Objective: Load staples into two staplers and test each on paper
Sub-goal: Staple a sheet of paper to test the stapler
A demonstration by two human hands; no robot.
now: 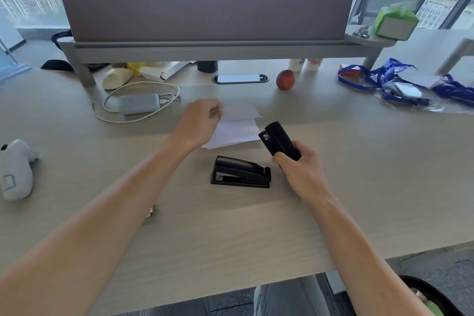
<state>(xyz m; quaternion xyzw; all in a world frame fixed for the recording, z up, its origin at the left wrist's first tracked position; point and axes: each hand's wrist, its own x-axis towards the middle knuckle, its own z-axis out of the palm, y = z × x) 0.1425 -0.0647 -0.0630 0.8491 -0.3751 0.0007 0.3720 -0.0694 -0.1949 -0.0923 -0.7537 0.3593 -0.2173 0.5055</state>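
The right hand (300,169) has its grip closed around a black stapler (280,140), lifted off the table (359,187) and tilted so its front end points up and away, just beside the right edge of the paper (238,126). The left hand (198,124) is over the left edge of the paper, fingers curled loosely; motion blur hides whether its grip pinches the sheet. The paper lies flat mid-table, a few loose sheets fanned out. A second black stapler (241,172) sits closed on the table just in front of the paper, between the two forearms. Bare table lies around it and toward the near edge. Farther back, a charger with cable (138,104) lies left of the paper, an apple (285,79) behind it, blue lanyards (389,79) far right.
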